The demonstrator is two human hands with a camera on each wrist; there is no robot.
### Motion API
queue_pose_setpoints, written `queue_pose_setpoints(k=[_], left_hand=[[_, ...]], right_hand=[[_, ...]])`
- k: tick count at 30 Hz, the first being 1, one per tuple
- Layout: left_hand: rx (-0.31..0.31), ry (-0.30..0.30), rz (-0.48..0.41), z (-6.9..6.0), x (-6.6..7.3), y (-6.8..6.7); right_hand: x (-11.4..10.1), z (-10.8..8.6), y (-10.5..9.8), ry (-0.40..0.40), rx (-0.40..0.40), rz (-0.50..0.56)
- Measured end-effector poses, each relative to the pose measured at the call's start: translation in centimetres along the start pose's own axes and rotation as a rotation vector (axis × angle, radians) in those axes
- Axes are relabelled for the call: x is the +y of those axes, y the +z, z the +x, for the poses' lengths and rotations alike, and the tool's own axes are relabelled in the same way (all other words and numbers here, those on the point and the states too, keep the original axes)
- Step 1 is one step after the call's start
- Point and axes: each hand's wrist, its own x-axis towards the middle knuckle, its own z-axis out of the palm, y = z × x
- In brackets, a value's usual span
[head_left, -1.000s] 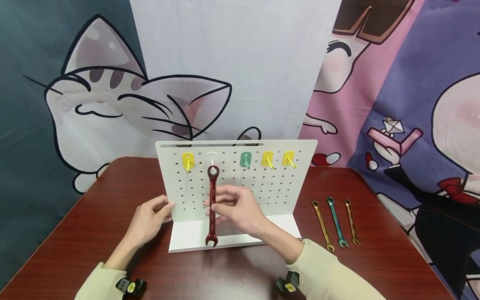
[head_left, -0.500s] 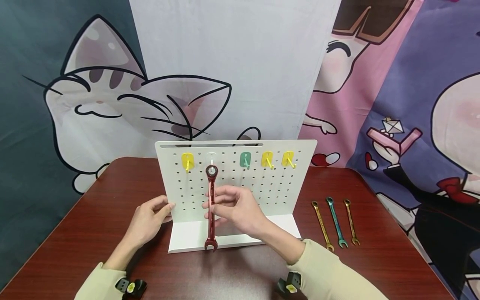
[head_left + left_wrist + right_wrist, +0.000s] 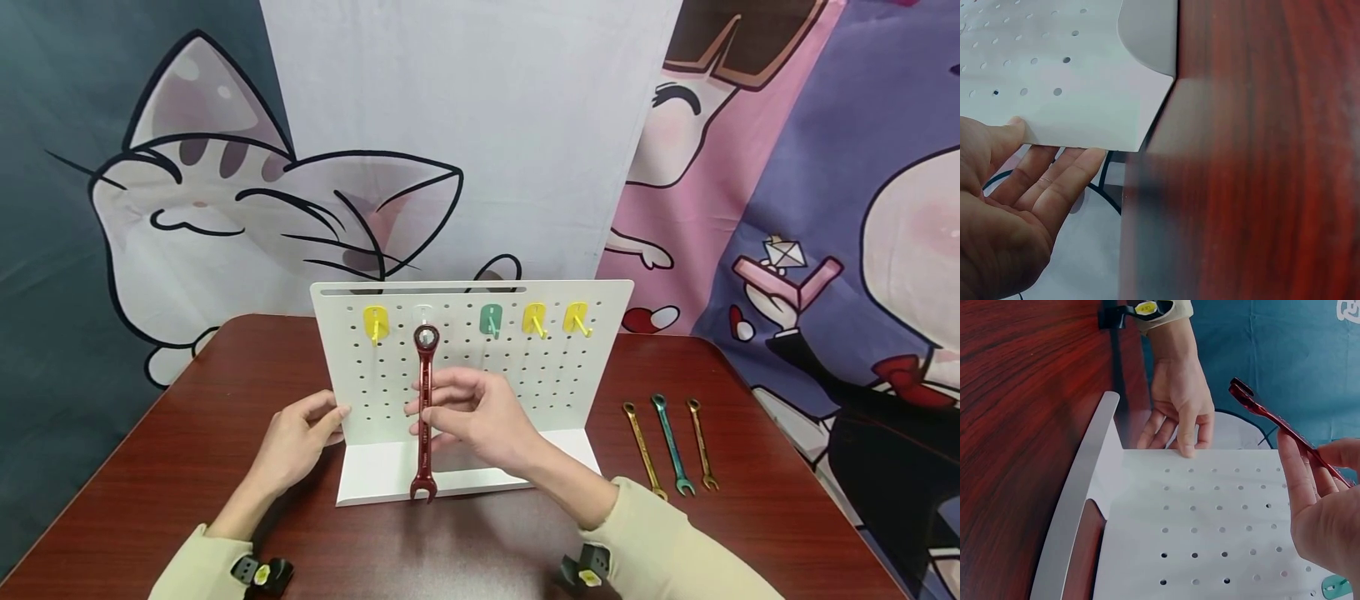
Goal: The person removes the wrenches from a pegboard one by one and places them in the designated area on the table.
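My right hand (image 3: 480, 417) pinches a dark red combination wrench (image 3: 425, 375) by its shaft, thumb in front and fingers behind. The wrench stands upright before the white pegboard (image 3: 465, 292), ring end up and jaws down. Its ring lies over the whitish hook (image 3: 422, 312); whether the hook's tip enters the ring I cannot tell. In the right wrist view the wrench (image 3: 1272, 419) is tilted, held away from the board surface. My left hand (image 3: 300, 437) grips the board's left edge; in the left wrist view its thumb (image 3: 1007, 140) is on the front and the fingers lie behind.
Along the board's top are yellow hooks (image 3: 377, 322) (image 3: 535, 318) (image 3: 577, 318) and a green hook (image 3: 491, 319). Right of the board, a teal wrench (image 3: 672, 446) lies between two gold wrenches (image 3: 643, 446) (image 3: 702, 442) on the brown table (image 3: 187, 417). A patterned cloth (image 3: 480, 150) hangs behind.
The red wrench's ring end dips slightly left, then rises a little and shifts back right, with my right hand around the shaft throughout. My left hand stays at the board's edge.
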Motion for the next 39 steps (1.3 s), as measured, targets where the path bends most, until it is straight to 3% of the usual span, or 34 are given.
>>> queue_pose_setpoints(k=[17,28,39], left_hand=[[-0.003,0.017,0.003,0.3,0.0,0.1],[-0.004,0.02,-0.004,0.3,-0.1,0.0],[-0.006,0.003,0.008,0.0,-0.2,0.0]], right_hand=[[0.6,-1.1,-1.9,-0.004,-0.001,-0.004],[1.3,-2.2,-3.8,0.042,0.038,0.01],[2.3,-3.2,-5.2,0.059,0.08,-0.042]])
